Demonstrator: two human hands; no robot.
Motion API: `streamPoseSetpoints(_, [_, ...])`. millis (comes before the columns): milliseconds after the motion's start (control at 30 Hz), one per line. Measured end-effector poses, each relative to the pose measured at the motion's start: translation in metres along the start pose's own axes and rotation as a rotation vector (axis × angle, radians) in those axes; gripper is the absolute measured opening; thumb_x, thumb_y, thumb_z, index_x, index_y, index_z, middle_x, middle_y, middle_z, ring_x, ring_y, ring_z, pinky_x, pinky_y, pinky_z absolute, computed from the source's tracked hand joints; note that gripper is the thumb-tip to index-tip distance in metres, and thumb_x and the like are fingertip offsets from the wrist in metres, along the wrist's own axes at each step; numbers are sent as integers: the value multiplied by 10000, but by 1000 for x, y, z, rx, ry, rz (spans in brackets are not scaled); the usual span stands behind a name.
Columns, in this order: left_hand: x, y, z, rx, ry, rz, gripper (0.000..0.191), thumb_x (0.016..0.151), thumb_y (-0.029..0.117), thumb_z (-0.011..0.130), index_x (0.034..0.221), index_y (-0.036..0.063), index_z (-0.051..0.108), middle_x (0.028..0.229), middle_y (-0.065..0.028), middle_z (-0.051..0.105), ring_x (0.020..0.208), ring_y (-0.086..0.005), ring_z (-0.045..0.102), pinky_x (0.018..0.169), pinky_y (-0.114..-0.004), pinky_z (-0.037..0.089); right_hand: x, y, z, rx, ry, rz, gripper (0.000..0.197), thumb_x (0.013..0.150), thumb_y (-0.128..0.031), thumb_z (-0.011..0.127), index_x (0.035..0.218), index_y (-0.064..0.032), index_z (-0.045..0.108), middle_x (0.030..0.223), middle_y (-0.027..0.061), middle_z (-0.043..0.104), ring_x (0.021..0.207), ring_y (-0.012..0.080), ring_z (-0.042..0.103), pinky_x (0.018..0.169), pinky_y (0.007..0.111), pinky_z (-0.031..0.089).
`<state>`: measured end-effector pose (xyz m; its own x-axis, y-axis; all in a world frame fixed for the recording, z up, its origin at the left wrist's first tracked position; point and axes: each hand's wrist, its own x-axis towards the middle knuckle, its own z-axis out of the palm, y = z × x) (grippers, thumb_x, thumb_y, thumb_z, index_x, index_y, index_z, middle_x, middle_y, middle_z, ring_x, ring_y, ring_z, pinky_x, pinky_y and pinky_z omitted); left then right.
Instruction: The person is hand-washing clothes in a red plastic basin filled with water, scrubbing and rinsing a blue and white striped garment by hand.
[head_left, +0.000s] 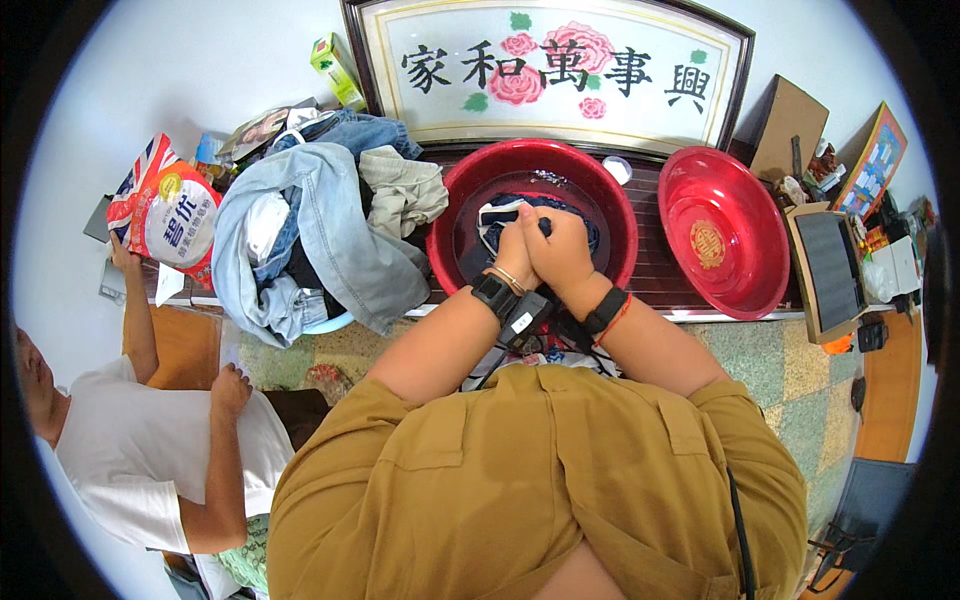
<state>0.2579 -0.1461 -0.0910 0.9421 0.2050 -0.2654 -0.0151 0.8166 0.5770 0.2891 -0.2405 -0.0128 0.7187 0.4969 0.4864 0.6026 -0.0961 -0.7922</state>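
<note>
A red plastic basin (622, 247) stands before me with water in it. Inside lies a wet dark navy garment (581, 210) with white trim. My left hand (514, 251) and my right hand (559, 247) are pressed together over the basin, each closed on the garment. A dark fold of cloth pokes out by my right hand's fingers. The left fingers are largely hidden behind the knuckles. Both wrists wear black straps; a small device sits at the left one.
A heap of clothes, with light-blue jeans (330, 202) on top, fills a tub at left. Beside it, another person's hand (124, 253) touches a detergent bag (176, 214). A second red basin (757, 247) is at right. A framed picture (555, 120) leans behind; a white cup (617, 170) stands near.
</note>
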Motion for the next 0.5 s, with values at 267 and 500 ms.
streamPoseSetpoints(267, [-6,0,23,133,59,-63,332,1076,334,452,1145,63,631,1117,-147,696,1021,-270,686,875,-415,561,4,9,-11,-52,32,136,347,978,-298,623,811,-10,720,771,268,646,747,454,653,649,495,501])
streamPoseSetpoints(500, [-28,8,61,153,136,-222,320,1074,323,486,1084,61,670,1051,-123,729,950,-231,723,808,-393,584,10,45,-23,-59,3,119,378,1000,-297,627,823,31,694,677,223,633,569,342,584,584,417,467])
